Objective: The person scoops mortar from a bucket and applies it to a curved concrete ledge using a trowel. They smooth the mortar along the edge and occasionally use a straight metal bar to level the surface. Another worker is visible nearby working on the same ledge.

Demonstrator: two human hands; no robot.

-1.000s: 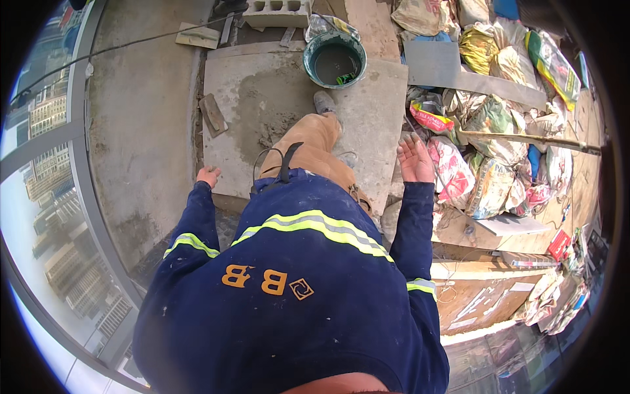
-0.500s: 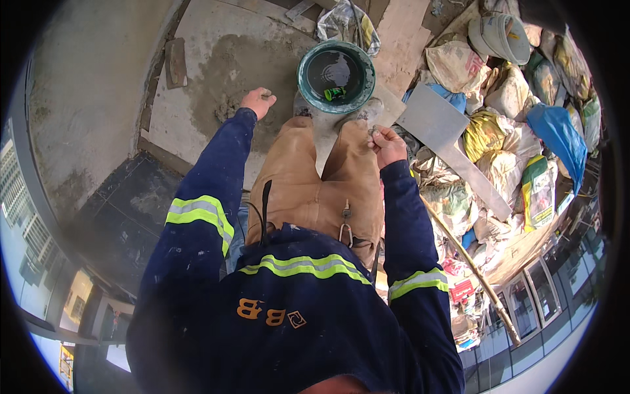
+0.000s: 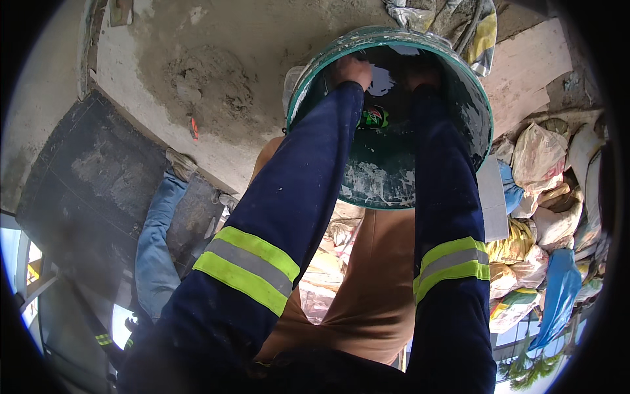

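Both my arms reach down into a large green tub [image 3: 489, 125] with dark water and pale cement residue on its walls. Inside, by the far left part of the wall, is my left hand [image 3: 353, 71], bent downward with its fingertips hidden. Deep in shadow at the far right is my right hand [image 3: 423, 77], whose fingers cannot be made out. Between my forearms lies a green plastic bottle or can [image 3: 374, 117] with a dark label, partly covered by my left sleeve.
Wet mortar [image 3: 216, 85] spreads on the board left of the tub, near a small orange object [image 3: 194, 129]. Another person's jeans leg [image 3: 155, 230] stands at left. Filled sacks [image 3: 541, 157], a blue bag [image 3: 558, 289] and a flat grey sheet [image 3: 492, 197] lie at right.
My hands have moved from beside my knees, forward and down into the tub. I have leaned over it, so it looks much larger. Another person's leg has come into view at left.
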